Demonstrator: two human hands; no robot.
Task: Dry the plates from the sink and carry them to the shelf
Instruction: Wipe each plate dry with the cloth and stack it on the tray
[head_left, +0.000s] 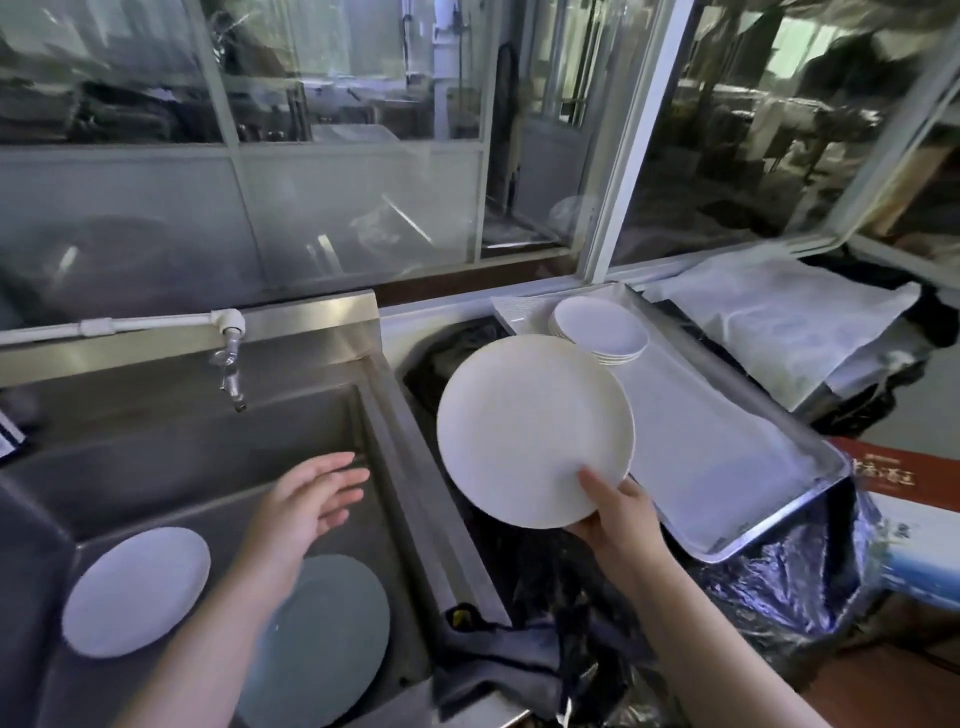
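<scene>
At the far left, inside the steel sink (171, 441), a white plate (136, 591) lies flat on the basin floor. Just to its right a grey plate (332, 639) also lies in the basin, partly covered by the person's left forearm. A tap (228, 358) hangs from a white pipe over the back of the sink. The left hand (306, 501) is held over the basin, fingers straight and spread, released and grasping nothing. Right of the sink, the right hand (615, 517) grips a large white plate (535, 428) at its near edge, thumb on the upper face, the plate tilted toward the camera above a dark bag. Further right, a metal tray (727, 467) carries a stack of small white plates (600, 330) at its far end.
</scene>
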